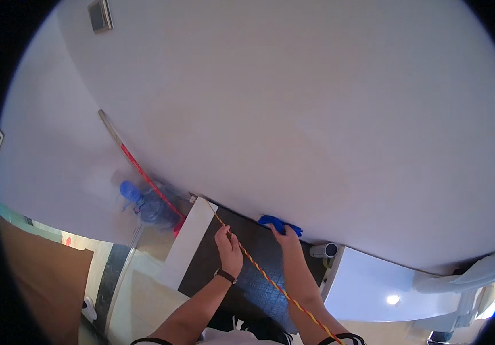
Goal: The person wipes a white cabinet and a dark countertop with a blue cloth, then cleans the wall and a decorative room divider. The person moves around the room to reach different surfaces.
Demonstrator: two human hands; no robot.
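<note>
A twisted red-and-yellow cord (269,280) runs from near the wall at the left down to the lower right, passing over the black surface. My left hand (230,252), with a dark-strapped watch on the wrist, grips this cord between thumb and fingers. In my right hand (289,238) is a bunched blue cloth (277,224), held close to the base of the white wall (308,129). Below both hands lies the black top (256,250) of a low piece of furniture, with a white strip (191,241) along its left side.
A red-wrapped pole (144,172) leans at the corner beside a clear water bottle with a blue pump (131,191). A grey cylinder (324,250) and a glossy white surface (381,286) stand right. Brown board (49,276) and a shoe (89,307) show at lower left.
</note>
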